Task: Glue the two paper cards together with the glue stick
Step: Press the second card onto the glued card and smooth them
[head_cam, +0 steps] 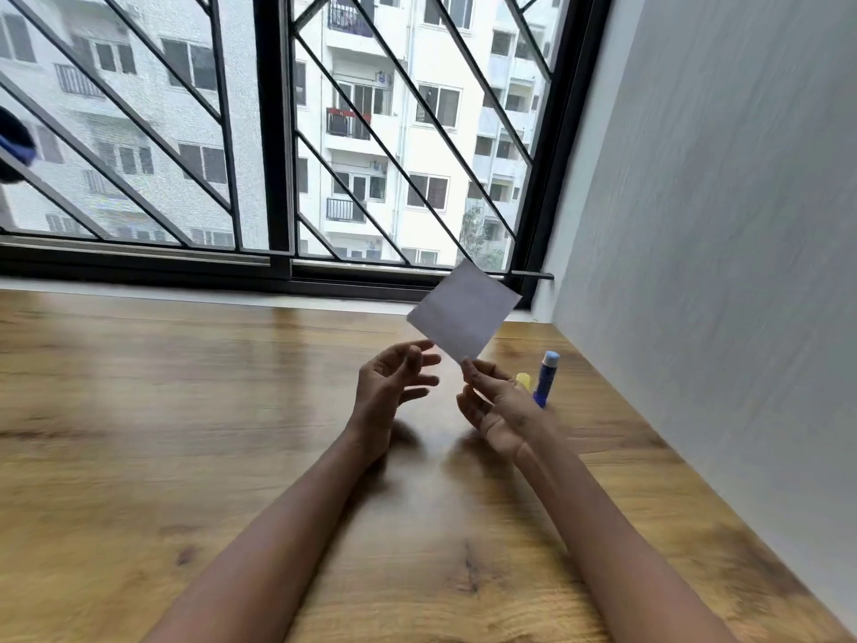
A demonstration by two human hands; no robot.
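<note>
A white paper card (pixel 463 312) is held up above the wooden table (pixel 185 433), tilted like a diamond. My right hand (pixel 498 406) pinches its lowest corner between thumb and fingertips. I cannot tell whether it is one card or two stuck together. My left hand (pixel 392 392) hovers just left of the card with its fingers spread and nothing in it. A blue glue stick (pixel 545 378) stands upright on the table just behind my right hand, uncapped. Its yellow cap (pixel 523 380) lies beside it, partly hidden by my fingers.
A grey wall (pixel 719 225) runs along the table's right edge. A black-framed window with a diagonal grille (pixel 278 155) stands behind the table's far edge. A dark blue object (pixel 14 146) shows at the far left edge of the view.
</note>
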